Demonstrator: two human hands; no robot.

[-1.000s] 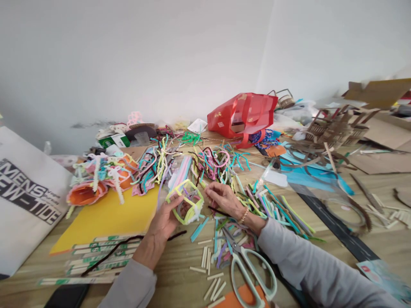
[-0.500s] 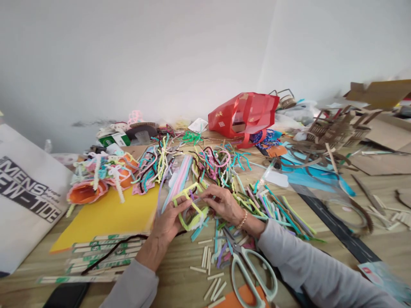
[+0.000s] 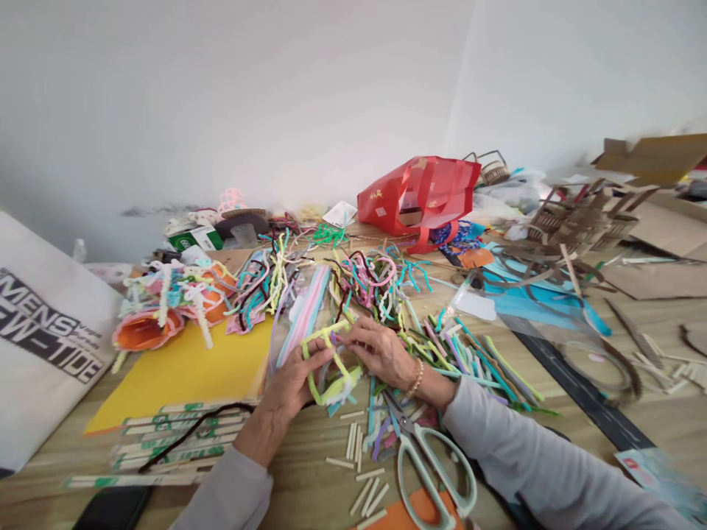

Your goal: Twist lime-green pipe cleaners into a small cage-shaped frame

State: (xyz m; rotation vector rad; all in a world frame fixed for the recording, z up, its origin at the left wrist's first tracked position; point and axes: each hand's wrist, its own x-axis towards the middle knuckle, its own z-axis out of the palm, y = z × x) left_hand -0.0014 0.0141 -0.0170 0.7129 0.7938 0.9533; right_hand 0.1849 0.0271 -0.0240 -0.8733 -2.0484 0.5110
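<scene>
A yellow-green pipe-cleaner frame (image 3: 310,383), shaped like an open box with a whitish patch at its lower edge, is held up at the middle of the table. My left hand (image 3: 301,372) pinches its left side between thumb and fingers. At its upper right, my right hand (image 3: 381,353) has fingertips closed together by a short purple piece of pipe cleaner (image 3: 333,338); the exact pinch is partly hidden. Scissors (image 3: 425,449) with pale handles lie below my right wrist, blades pointing up under it.
Cut pipe cleaners (image 3: 475,353) lie to the right, with tangled ones (image 3: 364,280) behind. Short white sticks (image 3: 359,449) are scattered in front. A yellow sheet (image 3: 193,375), wrapped sticks (image 3: 177,442) and a white bag (image 3: 49,338) occupy the left. A red bag (image 3: 420,195) stands at the back.
The frame has turned and tilted slightly in my hands, its whitish edge now lower. My right fingers have shifted a little at its upper right corner.
</scene>
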